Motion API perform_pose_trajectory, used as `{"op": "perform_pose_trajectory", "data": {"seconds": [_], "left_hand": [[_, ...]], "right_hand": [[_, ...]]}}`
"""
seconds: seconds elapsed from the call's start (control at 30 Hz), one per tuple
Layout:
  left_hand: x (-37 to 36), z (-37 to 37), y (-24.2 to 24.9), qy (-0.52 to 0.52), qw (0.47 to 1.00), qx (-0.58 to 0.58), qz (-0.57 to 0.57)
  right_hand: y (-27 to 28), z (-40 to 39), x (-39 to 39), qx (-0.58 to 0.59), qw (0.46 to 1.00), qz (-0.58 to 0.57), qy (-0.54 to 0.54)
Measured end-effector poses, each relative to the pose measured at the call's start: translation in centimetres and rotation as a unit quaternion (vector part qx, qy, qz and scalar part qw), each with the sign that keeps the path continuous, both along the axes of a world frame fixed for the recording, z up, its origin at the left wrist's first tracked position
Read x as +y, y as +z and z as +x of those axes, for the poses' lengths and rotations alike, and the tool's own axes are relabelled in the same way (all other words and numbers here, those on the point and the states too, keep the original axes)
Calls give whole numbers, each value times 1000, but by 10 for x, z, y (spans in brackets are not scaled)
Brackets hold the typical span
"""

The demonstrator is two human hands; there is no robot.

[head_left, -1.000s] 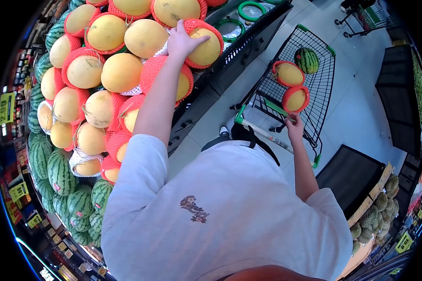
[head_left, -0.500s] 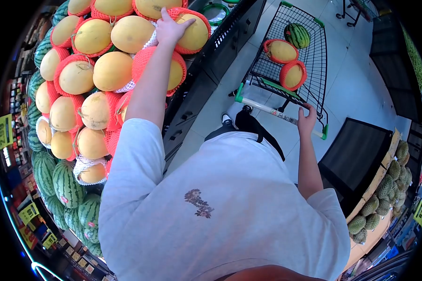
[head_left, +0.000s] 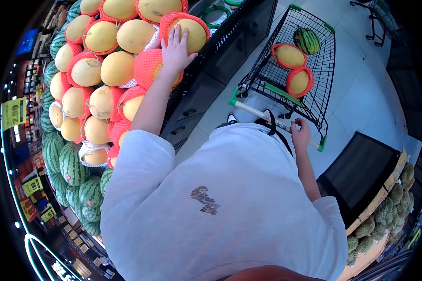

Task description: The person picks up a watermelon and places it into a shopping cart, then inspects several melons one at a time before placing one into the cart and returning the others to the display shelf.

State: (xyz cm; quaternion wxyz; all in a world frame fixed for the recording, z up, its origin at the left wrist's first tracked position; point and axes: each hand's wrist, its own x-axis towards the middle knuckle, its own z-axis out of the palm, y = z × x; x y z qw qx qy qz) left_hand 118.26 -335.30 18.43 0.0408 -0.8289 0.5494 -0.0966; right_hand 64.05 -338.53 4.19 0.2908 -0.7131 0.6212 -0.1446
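My left hand [head_left: 176, 52] lies on a yellow melon [head_left: 195, 35] in a red foam net, at the right edge of a melon pile. Its fingers are spread over the melon's left side, with the thumb pointing right. Just below it is another netted melon [head_left: 147, 68], partly hidden by my wrist. My right hand [head_left: 300, 133] is curled at the white handle [head_left: 260, 113] of a shopping cart, fingers bent over the bar. In the cart basket [head_left: 327, 70] are a striped watermelon [head_left: 307, 41] and two yellow melons [head_left: 290, 56] [head_left: 299, 83] in red nets.
Watermelons [head_left: 73, 164] lie left of and below the melon pile. A dark display side [head_left: 206, 82] stands between pile and cart. On the right are a black panel [head_left: 359, 169] and a stand of durians [head_left: 384, 210]. Another cart [head_left: 377, 18] is at the upper right.
My left hand has shifted from beside the edge melon to lie flatter across it, and its net looks turned. My right hand stays at the cart handle. The whole view has shifted slightly.
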Motion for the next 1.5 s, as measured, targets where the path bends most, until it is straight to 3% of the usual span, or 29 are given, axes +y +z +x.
{"op": "perform_pose_trajectory", "data": {"seconds": [0.07,0.17,0.23,0.33,0.4,0.47,0.57,0.63,0.73,1.1,1.23,1.3,1.33,1.4,1.47,1.5], "left_hand": [[-2,-3,3,9,1000,-5,0],[-18,-26,2,44,999,-11,20],[-26,-39,-6,-5,995,0,-99],[0,-77,-12,-39,956,178,-231],[20,-124,-24,-63,921,334,-191],[41,-169,-61,-36,895,429,-117],[66,-240,-112,2,902,426,-67],[67,-275,-109,6,965,263,-19],[52,-268,-114,93,956,279,6],[26,-266,-115,79,960,266,32],[7,-256,-111,93,941,323,-30],[-10,-258,-93,169,884,427,-90],[-26,-256,-82,124,810,559,-127],[-57,-273,21,82,512,842,-149],[-67,-282,105,-95,338,922,-164],[-70,-289,142,-175,323,917,-156]], "right_hand": [[-4,-12,-7,-96,993,70,14],[10,-50,-20,-119,987,103,30],[3,-86,-37,-100,992,43,56],[6,-117,-34,-29,998,17,53],[0,-132,-38,-20,998,-1,63],[11,-128,-38,65,981,-29,182],[15,-129,-27,81,982,-14,167],[17,-131,-28,98,980,-2,172],[12,-119,-38,102,977,-15,186],[14,-117,-59,110,981,-12,157],[17,-109,-65,115,984,10,136],[16,-104,-65,102,985,2,139],[12,-106,-71,97,984,5,147],[3,-112,-84,101,984,4,150],[-3,-115,-94,94,975,-20,200],[-3,-116,-98,104,975,-21,195]]}}
